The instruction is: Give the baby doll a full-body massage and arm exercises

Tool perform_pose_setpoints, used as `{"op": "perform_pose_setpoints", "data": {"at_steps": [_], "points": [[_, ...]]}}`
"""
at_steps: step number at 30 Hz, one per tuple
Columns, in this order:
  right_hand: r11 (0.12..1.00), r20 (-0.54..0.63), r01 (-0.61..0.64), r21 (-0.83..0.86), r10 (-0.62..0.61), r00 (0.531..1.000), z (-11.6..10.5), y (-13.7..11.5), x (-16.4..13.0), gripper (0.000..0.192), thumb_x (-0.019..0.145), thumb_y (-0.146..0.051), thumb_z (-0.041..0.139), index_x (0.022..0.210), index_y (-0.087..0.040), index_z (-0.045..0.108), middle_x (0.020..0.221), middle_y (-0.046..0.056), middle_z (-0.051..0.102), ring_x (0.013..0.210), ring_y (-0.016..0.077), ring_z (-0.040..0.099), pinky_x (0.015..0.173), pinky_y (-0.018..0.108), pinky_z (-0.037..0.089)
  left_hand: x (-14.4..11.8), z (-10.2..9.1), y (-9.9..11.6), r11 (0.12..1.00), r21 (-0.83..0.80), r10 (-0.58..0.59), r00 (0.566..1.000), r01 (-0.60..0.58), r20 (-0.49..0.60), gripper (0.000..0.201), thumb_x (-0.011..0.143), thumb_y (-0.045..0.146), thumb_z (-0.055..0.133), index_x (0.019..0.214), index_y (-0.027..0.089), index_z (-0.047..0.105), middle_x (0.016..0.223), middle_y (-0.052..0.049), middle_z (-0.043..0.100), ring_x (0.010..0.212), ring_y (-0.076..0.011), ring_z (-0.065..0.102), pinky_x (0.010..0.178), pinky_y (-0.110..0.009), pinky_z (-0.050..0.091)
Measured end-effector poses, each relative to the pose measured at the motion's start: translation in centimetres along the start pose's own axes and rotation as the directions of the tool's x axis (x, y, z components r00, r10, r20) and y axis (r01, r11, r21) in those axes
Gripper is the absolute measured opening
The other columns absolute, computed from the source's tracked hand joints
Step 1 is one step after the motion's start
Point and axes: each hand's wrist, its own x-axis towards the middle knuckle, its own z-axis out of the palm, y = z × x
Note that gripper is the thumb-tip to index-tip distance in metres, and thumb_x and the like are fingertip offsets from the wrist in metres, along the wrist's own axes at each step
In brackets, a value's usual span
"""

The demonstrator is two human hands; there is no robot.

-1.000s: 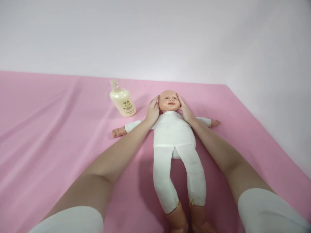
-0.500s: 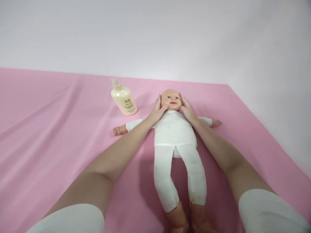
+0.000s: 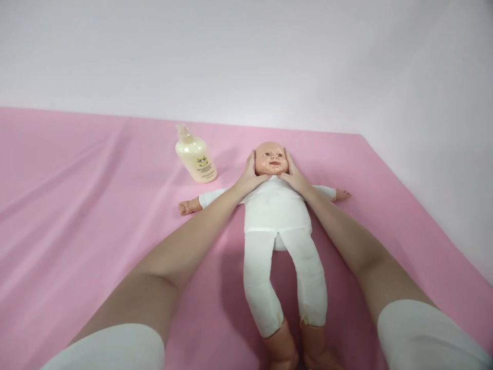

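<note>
A baby doll [image 3: 277, 205] in a white cloth suit lies on its back, its arms spread to the sides and its legs toward me. Against the left-hand side of its head in view, my left hand [image 3: 250, 176] is cupped, the thumb lying under the chin. My right hand [image 3: 296, 177] cups the opposite side in the same way, its thumb near the doll's neck. The doll's head is held between both palms. Part of my fingers is hidden beside and behind the head.
On the pink cloth [image 3: 96, 216], left of the doll's head, stands a pump bottle [image 3: 197, 159] of pale yellow liquid with a printed label. The cloth has folds at the left. Beyond its far and right edges is a white surface [image 3: 246, 61].
Both my thumbs have slid down from the doll's cheeks to beneath its chin. The palms stay at the sides of the head, and the doll and bottle have not moved.
</note>
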Motion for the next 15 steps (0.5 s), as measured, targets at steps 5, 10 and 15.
{"op": "perform_pose_setpoints", "data": {"at_steps": [5, 10, 15], "points": [[0.999, -0.047, -0.028, -0.033, 0.027, 0.999, 0.0, -0.2, -0.1, 0.113, 0.064, -0.02, 0.061, 0.165, -0.027, 0.01, 0.17, -0.006, 0.027, 0.16, 0.0269, 0.02, 0.133, 0.048, 0.013, 0.5, -0.1, -0.7, 1.0, -0.012, -0.013, 1.0, 0.013, -0.022, 0.114, 0.067, 0.022, 0.07, 0.164, 0.028, 0.012, 0.174, -0.004, 0.009, 0.16, -0.0305, 0.014, 0.132, -0.047, 0.016], [0.998, -0.069, -0.063, -0.026, 0.061, 0.996, -0.1, 0.1, 0.1, 0.114, 0.062, -0.016, 0.057, 0.166, -0.025, 0.012, 0.169, -0.007, 0.029, 0.156, 0.029, 0.03, 0.131, 0.047, 0.022, 0.8, -0.5, -1.4, 1.0, -0.01, 0.012, 0.999, -0.012, -0.037, 0.107, 0.065, 0.014, 0.063, 0.163, 0.021, 0.022, 0.173, -0.006, 0.015, 0.161, -0.0297, 0.011, 0.133, -0.042, 0.011], [0.996, -0.059, -0.084, -0.002, 0.084, 0.995, -0.2, 0.6, 0.3, 0.116, 0.061, -0.012, 0.054, 0.166, -0.027, 0.009, 0.169, -0.006, 0.029, 0.146, 0.0295, 0.045, 0.125, 0.049, 0.036, 0.7, -0.4, -1.2, 0.996, -0.085, 0.0, 0.996, -0.008, -0.089, 0.104, 0.061, 0.006, 0.064, 0.159, 0.021, 0.032, 0.171, -0.007, 0.025, 0.16, -0.0305, 0.015, 0.133, -0.042, 0.009]]}}
